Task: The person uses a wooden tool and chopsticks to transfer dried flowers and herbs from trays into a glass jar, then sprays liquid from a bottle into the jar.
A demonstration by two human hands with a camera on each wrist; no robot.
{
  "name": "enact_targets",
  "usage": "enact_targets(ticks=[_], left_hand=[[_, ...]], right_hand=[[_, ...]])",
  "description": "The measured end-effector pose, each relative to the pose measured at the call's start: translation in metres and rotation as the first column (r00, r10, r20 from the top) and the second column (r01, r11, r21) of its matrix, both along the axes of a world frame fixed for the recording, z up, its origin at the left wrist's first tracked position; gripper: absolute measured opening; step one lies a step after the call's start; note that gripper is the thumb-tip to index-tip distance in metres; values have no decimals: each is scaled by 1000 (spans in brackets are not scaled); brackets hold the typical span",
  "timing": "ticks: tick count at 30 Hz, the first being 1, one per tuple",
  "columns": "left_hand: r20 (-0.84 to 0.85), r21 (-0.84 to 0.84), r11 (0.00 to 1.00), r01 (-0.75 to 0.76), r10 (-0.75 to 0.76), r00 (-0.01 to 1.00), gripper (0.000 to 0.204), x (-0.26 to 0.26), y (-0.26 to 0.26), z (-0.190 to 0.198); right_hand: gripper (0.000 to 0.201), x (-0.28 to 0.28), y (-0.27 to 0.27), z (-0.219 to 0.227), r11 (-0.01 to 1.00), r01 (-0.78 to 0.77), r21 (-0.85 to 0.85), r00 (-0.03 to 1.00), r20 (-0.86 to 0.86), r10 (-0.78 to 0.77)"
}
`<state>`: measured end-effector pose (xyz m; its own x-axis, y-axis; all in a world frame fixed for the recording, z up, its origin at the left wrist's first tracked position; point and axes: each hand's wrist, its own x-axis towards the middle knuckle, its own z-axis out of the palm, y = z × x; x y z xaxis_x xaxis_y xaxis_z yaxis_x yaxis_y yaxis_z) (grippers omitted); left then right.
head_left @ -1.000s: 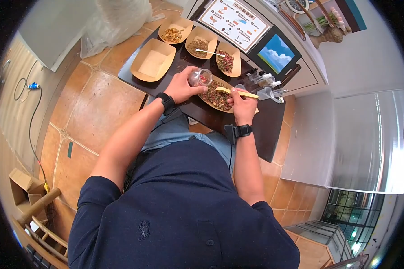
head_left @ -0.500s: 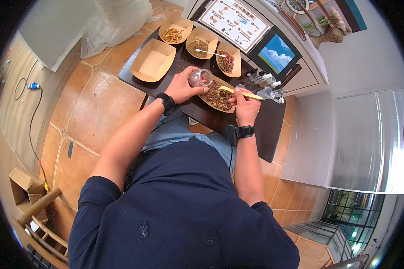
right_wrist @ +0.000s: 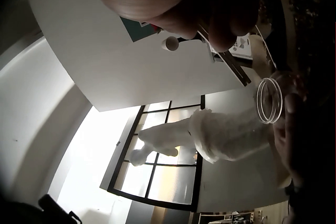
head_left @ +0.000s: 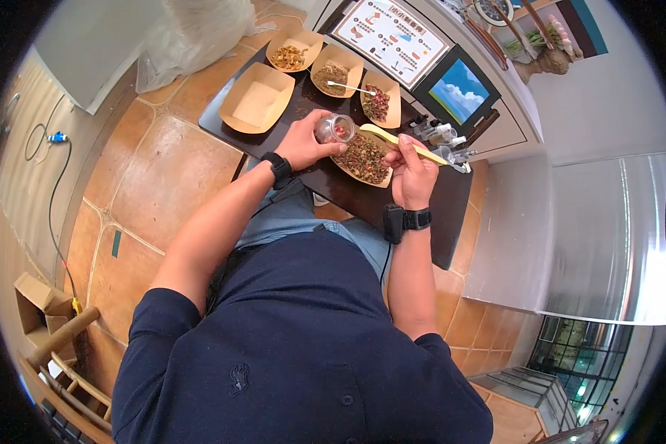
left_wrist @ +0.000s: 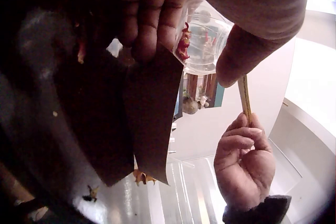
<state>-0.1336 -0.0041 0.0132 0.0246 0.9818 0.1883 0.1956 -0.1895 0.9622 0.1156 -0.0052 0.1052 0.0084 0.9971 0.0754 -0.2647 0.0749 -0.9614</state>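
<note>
In the head view my left hand (head_left: 303,144) grips a small clear jar (head_left: 334,129), its mouth facing my right hand. A few red petal pieces (left_wrist: 184,43) show inside it in the left wrist view. My right hand (head_left: 413,174) pinches a slim yellow spoon (head_left: 426,153) between thumb and fingers, its far end near the jar's mouth. Below both hands sits a paper tray (head_left: 354,175) of mixed dried herbs and petals (head_left: 364,157). In the right wrist view the jar's round rim (right_wrist: 270,100) shows beyond my darkened fingers.
Other paper trays hold orange-yellow dried pieces (head_left: 288,57), brown crumbs (head_left: 330,76) with a white stick (head_left: 351,88) across, and red buds (head_left: 376,102). A plain tray (head_left: 257,98) stands left. Small bottles (head_left: 440,133), a screen (head_left: 459,89) and an instruction sign (head_left: 391,41) line the back.
My right hand has lifted from the herb tray and shifted right, turning as it rose, with the spoon in its fingers. The left hand keeps the jar nearly in place.
</note>
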Motion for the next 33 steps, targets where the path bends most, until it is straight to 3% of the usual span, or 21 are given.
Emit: enact_targets(ticks=[13, 15, 24, 33], left_hand=[[26, 20, 1000, -18, 18, 1000, 87, 1, -2, 4], [22, 8, 1000, -10, 10, 1000, 84, 1, -2, 3], [-2, 0, 1000, -6, 6, 1000, 82, 0, -1, 3], [-4, -2, 1000, -11, 11, 1000, 82, 1, 0, 1]], right_hand=[[24, -11, 0, 6, 999, 17, 39, 999, 45, -19], [23, -9, 0, 5, 991, 100, 85, 986, 122, -110], [19, 5, 6, -23, 979, 155, 130, 879, 435, -197], [20, 7, 14, -35, 985, 164, 62, 872, 458, -174]])
